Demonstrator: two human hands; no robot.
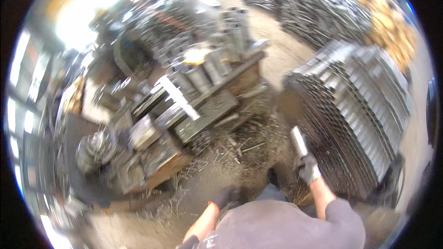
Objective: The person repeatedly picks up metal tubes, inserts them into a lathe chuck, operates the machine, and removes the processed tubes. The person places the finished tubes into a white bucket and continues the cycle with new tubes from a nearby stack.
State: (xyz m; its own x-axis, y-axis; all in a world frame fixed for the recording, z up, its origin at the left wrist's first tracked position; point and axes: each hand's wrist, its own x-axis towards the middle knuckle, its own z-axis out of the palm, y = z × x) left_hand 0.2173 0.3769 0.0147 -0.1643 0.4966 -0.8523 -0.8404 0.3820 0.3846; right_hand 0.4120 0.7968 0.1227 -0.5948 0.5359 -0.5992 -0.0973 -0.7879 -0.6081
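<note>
Silvery and bright, a short metal piece point(299, 140) juts forward from the gloved fingers point(304, 161) of our right hand point(308, 169), which grip its near end beside a large metal stack point(355, 106). The covered end and exact finger placement escape us in the blur. Our dark-gloved left hand point(224, 197) hangs near our shirt point(272, 226); whether its fingers close, we cannot tell.

The location is a metalworking workshop. Indicators: upright metal cylinders point(199, 79) on a worktop point(249, 74), stacked metal pieces point(357, 106) and scattered debris point(251, 131).
</note>
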